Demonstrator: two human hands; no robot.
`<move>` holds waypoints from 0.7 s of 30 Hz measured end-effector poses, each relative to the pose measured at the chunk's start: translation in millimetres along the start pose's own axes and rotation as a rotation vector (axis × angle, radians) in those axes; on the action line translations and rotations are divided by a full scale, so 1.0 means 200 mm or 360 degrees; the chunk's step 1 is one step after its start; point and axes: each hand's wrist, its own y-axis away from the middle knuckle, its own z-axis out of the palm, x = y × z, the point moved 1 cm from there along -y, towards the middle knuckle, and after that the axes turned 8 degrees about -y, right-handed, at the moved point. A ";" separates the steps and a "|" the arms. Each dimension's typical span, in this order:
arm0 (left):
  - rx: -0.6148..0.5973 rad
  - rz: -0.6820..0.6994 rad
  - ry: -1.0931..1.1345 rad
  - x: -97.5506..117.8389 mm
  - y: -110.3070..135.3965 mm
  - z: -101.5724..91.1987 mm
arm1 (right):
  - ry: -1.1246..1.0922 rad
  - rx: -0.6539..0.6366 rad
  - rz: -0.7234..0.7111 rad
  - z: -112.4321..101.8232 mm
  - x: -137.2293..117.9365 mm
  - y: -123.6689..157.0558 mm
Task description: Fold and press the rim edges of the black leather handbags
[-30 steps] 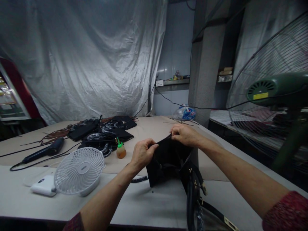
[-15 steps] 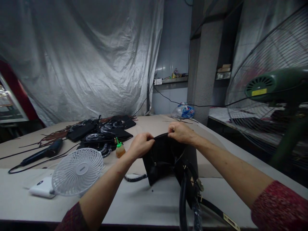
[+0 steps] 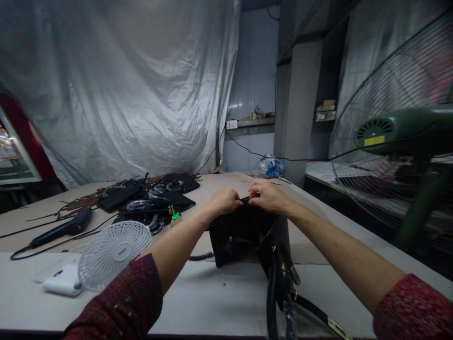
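Note:
A black handbag [image 3: 240, 236] stands on the table in front of me, its mouth facing me. My left hand [image 3: 226, 202] pinches the far top edge of the bag. Close beside it, my right hand [image 3: 267, 196] grips the same edge between thumb and fingers. The bag's dark handle [image 3: 272, 302] and a strap with a gold-coloured metal end [image 3: 338, 326] hang toward the table's front edge. Shadow hides most of the bag's inside.
A small white fan [image 3: 115, 255] and a white box-like device [image 3: 62, 281] stand at left. Behind them lie a corded heat gun [image 3: 76, 222], a green-capped bottle [image 3: 175, 218] and several black bags [image 3: 152, 200]. A large green fan [image 3: 378, 130] stands at right.
My left hand has slid right along the bag's edge, close to my right hand. My left forearm now covers most of the green-capped bottle. The right hand has hardly moved.

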 end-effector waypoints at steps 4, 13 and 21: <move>0.0021 -0.0030 0.0034 -0.01 0.01 0.01 | 0.0015 0.0182 0.0180 -0.05 0.08 0.03; 0.0066 -0.0034 -0.0017 -0.01 0.02 0.01 | 0.0118 0.0054 0.0203 -0.04 0.11 0.05; 0.0099 -0.0023 0.0015 0.00 0.03 0.02 | 0.0275 -0.0060 0.0226 -0.05 0.06 0.00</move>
